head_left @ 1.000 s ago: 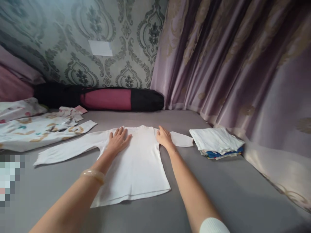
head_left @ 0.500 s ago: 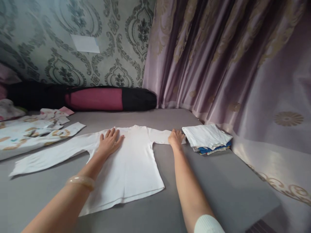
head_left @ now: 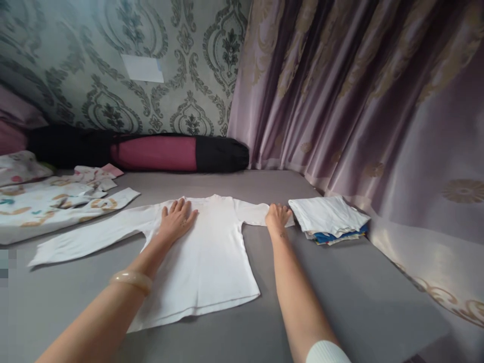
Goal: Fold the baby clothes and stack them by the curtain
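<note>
One smooth, milky bangle (head_left: 130,280) circles the left wrist on the near side of the white shirt (head_left: 207,252), and a ribbed, pale knit cuff (head_left: 327,352) shows on the right arm. The shirt lies flat on a plain, matt grey sheet (head_left: 340,297), its double hem toward the wearer and its neckline away. Its body is a soft, thin-looking knit, mostly smooth, with a small rise at the hem.

Spreading it out looks nearly complete: both sleeves reach sideways, and no fold crosses the body. The left hand (head_left: 178,219) rests palm down by the shirt's left shoulder, fingers apart, gripping nothing. The right hand (head_left: 279,217) bends its fingers over the right sleeve (head_left: 254,214) near its end; whether it pinches the cloth or only presses it, I cannot tell.

Just right of the shirt sits a folded stack (head_left: 328,214), squarish, white on top with blue edges beneath, so those pieces appear finished. Left of the shirt, patterned clothes (head_left: 38,206) lie loose and rumpled, apparently not dealt with. Beyond the shirt runs a long, rounded black-and-maroon roll (head_left: 155,153); farther right hangs a glossy, pleated mauve curtain (head_left: 340,101).
</note>
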Available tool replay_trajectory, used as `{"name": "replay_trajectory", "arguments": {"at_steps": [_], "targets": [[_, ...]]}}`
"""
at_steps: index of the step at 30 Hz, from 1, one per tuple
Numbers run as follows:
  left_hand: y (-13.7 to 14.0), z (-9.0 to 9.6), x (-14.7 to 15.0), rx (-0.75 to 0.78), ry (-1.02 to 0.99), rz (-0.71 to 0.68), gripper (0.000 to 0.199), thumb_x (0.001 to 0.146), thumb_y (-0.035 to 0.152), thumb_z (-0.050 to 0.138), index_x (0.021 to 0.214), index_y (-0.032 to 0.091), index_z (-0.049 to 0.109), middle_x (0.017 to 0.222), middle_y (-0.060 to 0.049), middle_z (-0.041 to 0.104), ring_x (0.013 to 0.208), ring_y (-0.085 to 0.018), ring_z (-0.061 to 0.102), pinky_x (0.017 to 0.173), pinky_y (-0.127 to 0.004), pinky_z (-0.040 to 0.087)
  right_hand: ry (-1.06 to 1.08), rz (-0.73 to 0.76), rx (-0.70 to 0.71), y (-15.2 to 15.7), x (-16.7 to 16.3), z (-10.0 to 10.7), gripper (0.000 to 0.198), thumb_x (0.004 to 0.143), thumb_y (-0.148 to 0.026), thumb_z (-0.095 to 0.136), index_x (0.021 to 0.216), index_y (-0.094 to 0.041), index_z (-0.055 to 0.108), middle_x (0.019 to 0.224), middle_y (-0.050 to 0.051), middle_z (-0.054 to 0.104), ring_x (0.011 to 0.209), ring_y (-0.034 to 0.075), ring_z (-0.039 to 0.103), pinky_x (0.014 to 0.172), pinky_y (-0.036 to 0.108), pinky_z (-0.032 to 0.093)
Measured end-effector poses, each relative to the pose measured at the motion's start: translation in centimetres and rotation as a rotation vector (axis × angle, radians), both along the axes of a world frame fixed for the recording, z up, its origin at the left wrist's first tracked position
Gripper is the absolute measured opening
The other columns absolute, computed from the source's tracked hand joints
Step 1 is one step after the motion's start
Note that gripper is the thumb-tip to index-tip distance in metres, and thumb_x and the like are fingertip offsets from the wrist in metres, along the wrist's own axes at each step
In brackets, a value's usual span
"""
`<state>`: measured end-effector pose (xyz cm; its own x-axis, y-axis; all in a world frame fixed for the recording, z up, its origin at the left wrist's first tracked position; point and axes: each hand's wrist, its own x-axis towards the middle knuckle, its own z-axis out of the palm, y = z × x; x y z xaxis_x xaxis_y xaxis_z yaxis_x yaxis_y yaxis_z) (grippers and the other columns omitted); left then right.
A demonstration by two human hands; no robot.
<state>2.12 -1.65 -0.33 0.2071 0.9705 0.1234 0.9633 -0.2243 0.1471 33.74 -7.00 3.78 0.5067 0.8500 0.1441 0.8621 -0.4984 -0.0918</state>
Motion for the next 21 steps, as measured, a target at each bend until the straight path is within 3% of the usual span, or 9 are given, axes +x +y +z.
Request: {"name": "replay_trajectory", "arguments": {"at_steps": [5,10,14,17,21], "targets": [[-0.1,0.1,0.3,0.019,-0.021,-0.055,0.054,0.096,0.041,0.026,0.138,0.013,0.043,0.152,-0.017,0.035,0.143,-0.03,0.026,0.113,-0.054,0.02,0.014,0.029,-0.06,0.2,0.0,1.2,0.038,0.088,-0.007,0.038,0.103,-0.014,0.072,0.112,0.019,0.066,0.111,0.03,0.057,0.094,0.043,0.036],[-0.2,0.5,2.9,0.026,-0.093,-0.212,0.048,0.095,0.03,0.03,0.139,0.016,0.043,0.151,-0.014,0.039,0.142,-0.027,0.028,0.115,-0.049,0.021,0.063,0.027,-0.175,0.2,0.8,2.0,0.04,0.087,-0.008,0.041,0.112,-0.021,0.07,0.117,0.013,0.067,0.115,0.028,0.058,0.094,0.041,0.039],[0.1,0.6,6.4,-0.015,-0.187,-0.377,0.048,0.093,0.033,0.036,0.139,0.02,0.044,0.147,-0.011,0.044,0.14,-0.023,0.034,0.114,-0.041,0.027,0.049,0.027,-0.219,0.0,1.4,2.1,0.041,0.086,-0.006,0.041,0.115,-0.018,0.068,0.12,0.016,0.065,0.117,0.028,0.057,0.094,0.04,0.041],[0.4,0.7,8.7,-0.045,-0.236,-0.498,0.05,0.092,0.034,0.039,0.138,0.015,0.046,0.145,-0.014,0.047,0.137,-0.023,0.038,0.114,-0.037,0.029,0.029,0.006,-0.209,0.0,1.6,2.0,0.041,0.085,-0.004,0.039,0.113,-0.013,0.068,0.122,0.021,0.063,0.118,0.028,0.057,0.093,0.038,0.043],[0.3,0.7,10.5,-0.112,-0.249,-0.544,0.054,0.092,0.041,0.04,0.14,0.016,0.044,0.149,-0.014,0.042,0.141,-0.027,0.033,0.115,-0.044,0.026,0.035,-0.005,-0.205,0.0,2.0,2.6,0.038,0.082,-0.006,0.043,0.107,-0.014,0.071,0.117,0.02,0.065,0.113,0.028,0.061,0.09,0.038,0.045]]}}
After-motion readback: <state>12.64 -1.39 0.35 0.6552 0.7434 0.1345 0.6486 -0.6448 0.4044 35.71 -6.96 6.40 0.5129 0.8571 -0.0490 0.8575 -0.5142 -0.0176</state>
